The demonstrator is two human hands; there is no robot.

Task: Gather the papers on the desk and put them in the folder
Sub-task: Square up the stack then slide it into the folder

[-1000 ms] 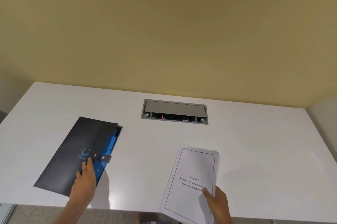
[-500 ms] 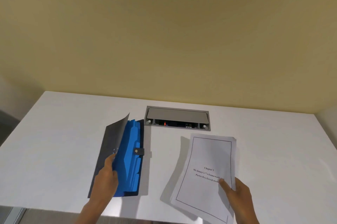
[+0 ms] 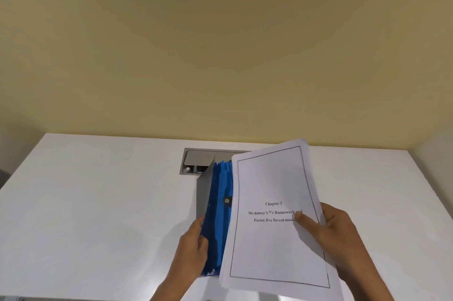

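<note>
A stack of white papers [image 3: 272, 178] with a black border and the title "Chapter 3" is lifted off the desk, held at its right edge by my right hand [image 3: 335, 234], thumb on the top sheet. The folder [image 3: 218, 215], dark grey outside with blue accordion pockets and a snap button, stands open just left of the papers. My left hand [image 3: 192, 249] grips its raised front cover near the bottom. The papers' left edge overlaps the folder's right side and hides it.
The white desk [image 3: 98, 202] runs to a yellow wall behind. A grey metal cable box [image 3: 196, 161] is set into the desk behind the folder. The desk's front edge lies just below my wrists.
The folder went from flat and shut to open, and slid right toward the middle. My right hand lifted the papers and carried them left, against the folder.
</note>
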